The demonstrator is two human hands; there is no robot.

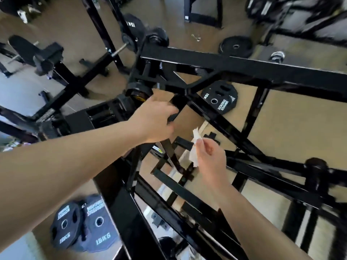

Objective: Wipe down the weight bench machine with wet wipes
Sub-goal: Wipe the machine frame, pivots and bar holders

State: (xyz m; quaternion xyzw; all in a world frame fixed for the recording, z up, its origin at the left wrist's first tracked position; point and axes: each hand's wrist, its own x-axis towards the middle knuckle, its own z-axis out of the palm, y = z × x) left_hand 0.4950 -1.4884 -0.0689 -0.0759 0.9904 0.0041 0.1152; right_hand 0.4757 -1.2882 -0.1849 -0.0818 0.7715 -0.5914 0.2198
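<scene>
Since the right hand (212, 158) fingertips (201, 143) only pinch the crumpled wet wipe (193, 156), apparently off the metal, it could slip & drop thru the weight bench machine (244, 66). Left hand (155, 119) grips a black bar (177, 102); wet bar = grip could slide.

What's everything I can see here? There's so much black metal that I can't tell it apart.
machine frame: one, black, crossing bars that fill the middle of the view
wet wipe: one, white, crumpled, in the right hand
weight plates: five clear ones, black; two at lower left marked 10KG and 15KG, one 10KG behind the frame at centre right, one flat on the floor at upper right, one 15KG on a bar at the top
padded bench: one, black, far left, blurred
floor: tan
left hand: one, grips a bar of the frame
right hand: one, pinches the wipe
</scene>
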